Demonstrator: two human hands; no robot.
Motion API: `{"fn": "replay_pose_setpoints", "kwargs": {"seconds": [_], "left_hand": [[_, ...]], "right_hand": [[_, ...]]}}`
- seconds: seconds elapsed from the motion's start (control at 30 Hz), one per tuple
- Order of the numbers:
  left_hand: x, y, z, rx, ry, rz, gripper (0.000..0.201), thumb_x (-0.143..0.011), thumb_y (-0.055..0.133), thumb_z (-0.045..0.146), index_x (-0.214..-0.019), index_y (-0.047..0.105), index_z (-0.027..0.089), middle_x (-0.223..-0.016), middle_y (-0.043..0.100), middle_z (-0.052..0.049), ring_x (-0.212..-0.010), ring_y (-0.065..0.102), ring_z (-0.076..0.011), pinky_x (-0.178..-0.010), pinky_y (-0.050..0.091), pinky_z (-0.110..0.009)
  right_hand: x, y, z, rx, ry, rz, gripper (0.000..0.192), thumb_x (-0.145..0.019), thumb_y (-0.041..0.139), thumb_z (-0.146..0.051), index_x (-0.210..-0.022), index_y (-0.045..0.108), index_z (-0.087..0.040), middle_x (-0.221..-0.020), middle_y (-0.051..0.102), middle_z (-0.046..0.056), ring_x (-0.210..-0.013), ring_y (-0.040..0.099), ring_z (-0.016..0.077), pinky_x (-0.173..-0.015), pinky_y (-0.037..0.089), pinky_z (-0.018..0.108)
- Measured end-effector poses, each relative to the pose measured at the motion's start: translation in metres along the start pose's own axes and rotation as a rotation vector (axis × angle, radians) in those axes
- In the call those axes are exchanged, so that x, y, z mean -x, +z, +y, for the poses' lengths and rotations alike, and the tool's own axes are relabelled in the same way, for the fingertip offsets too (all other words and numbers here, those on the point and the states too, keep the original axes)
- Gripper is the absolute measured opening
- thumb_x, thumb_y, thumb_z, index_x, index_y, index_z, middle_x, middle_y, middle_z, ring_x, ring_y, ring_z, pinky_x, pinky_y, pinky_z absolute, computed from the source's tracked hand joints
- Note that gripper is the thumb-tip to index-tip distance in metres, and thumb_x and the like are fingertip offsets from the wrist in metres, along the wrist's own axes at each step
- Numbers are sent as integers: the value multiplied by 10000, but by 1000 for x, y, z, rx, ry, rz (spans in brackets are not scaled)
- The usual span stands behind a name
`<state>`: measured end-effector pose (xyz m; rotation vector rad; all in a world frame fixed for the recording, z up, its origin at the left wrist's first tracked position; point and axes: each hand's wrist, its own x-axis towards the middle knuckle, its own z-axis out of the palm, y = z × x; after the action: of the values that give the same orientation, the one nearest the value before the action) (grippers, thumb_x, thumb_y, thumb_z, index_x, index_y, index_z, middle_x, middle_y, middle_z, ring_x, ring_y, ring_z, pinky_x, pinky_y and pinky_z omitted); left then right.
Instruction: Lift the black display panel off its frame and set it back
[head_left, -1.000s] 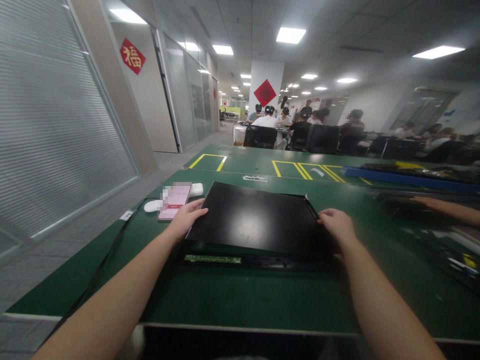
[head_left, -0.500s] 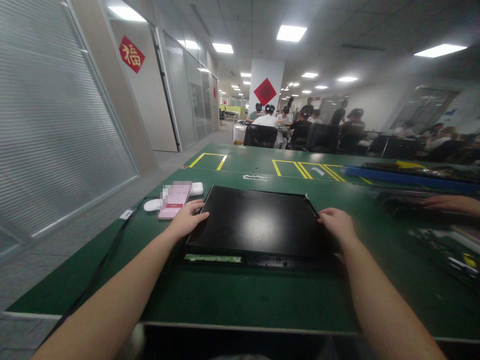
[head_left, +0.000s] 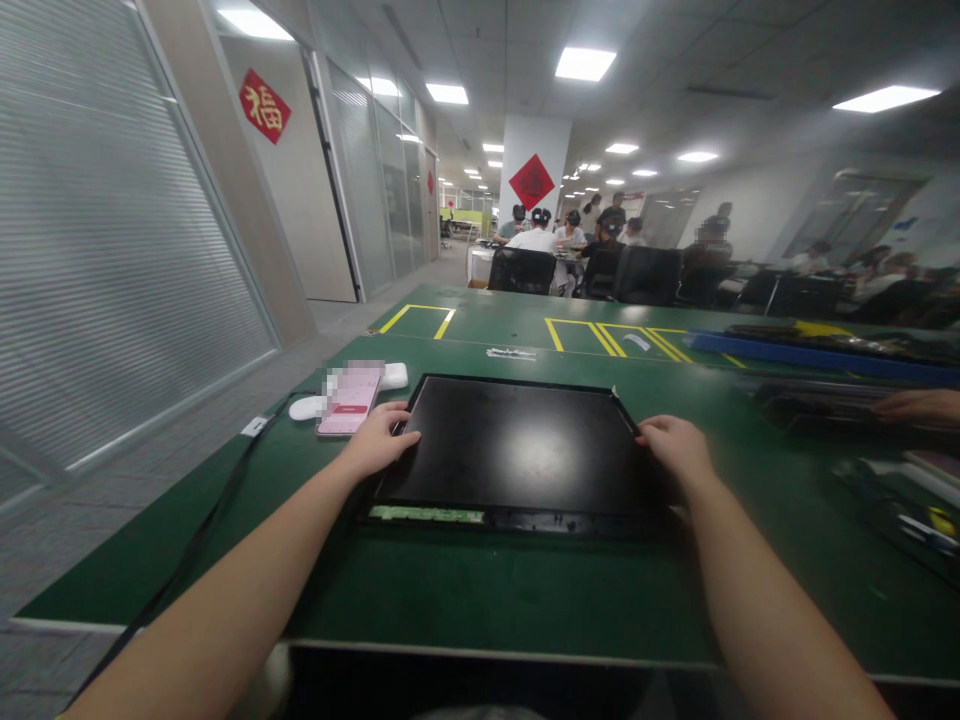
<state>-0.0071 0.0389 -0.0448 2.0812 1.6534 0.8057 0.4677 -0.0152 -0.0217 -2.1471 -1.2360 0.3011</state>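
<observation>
**Head view: two hands grip a black panel on a green bench**

Head camera looks down a long green worktable marked with yellow floor-style outlines at its far end. A flat black panel lies on the table's near half, directly in front of the person, glossy face up, seated in a dark frame whose front strip carries a narrow green circuit board.

Both bare forearms reach in from the lower corners. The left hand rests on the panel's left edge, fingers curled over the rim and thumb on top (a loose clasp rather than a pinch). The right hand holds the right edge in the same way, fingers folded down the side, knuckles up.

Just left of the panel, near the left hand, lies a phone with a pink screen, flanked by a white mouse and a small white case. A black cable trails off the table's left side.

At the far right, another person's hand rests among dark parts. Seated workers fill the background beneath a red diamond sign.
</observation>
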Motion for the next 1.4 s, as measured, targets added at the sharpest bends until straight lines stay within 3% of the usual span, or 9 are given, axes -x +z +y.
{"fn": "replay_pose_setpoints", "kwargs": {"seconds": [0.23, 0.6, 1.07, 1.4], "left_hand": [[-1, 2, -3, -9, 4, -6, 552, -693, 608, 530, -1037, 705, 110, -1352, 540, -187, -1261, 515, -338, -1072, 404, -450], [-1, 2, -6, 17, 16, 13, 522, -682, 624, 542, -995, 720, 135, -1344, 562, -161, -1236, 537, -353, -1048, 434, -451], [1, 0, -3, -58, 60, -8, 543, -695, 600, 567, -1013, 706, 140, -1338, 558, -158, -1237, 527, -345, -1063, 414, -465], [4, -1, 3, -114, 82, -7, 512, -733, 582, 543, -1017, 708, 136, -1330, 548, -154, -1225, 524, -348, -1101, 375, -472]], "right_hand": [[-8, 4, 11, -130, 35, -46, 308, -700, 557, -338, -899, 734, -184, -753, 741, 59, -582, 611, 169, -574, 454, 279], [-9, 7, 11, -219, 82, -46, 262, -675, 586, -295, -863, 731, -182, -726, 734, 63, -523, 574, 142, -505, 428, 251], [-7, 6, 13, -126, 54, -24, 267, -701, 563, -313, -871, 729, -192, -756, 744, 53, -565, 603, 167, -565, 443, 283], [-5, 5, 11, -61, 0, 13, 261, -702, 562, -326, -841, 739, -194, -741, 741, 58, -714, 660, 218, -661, 459, 307]]}}
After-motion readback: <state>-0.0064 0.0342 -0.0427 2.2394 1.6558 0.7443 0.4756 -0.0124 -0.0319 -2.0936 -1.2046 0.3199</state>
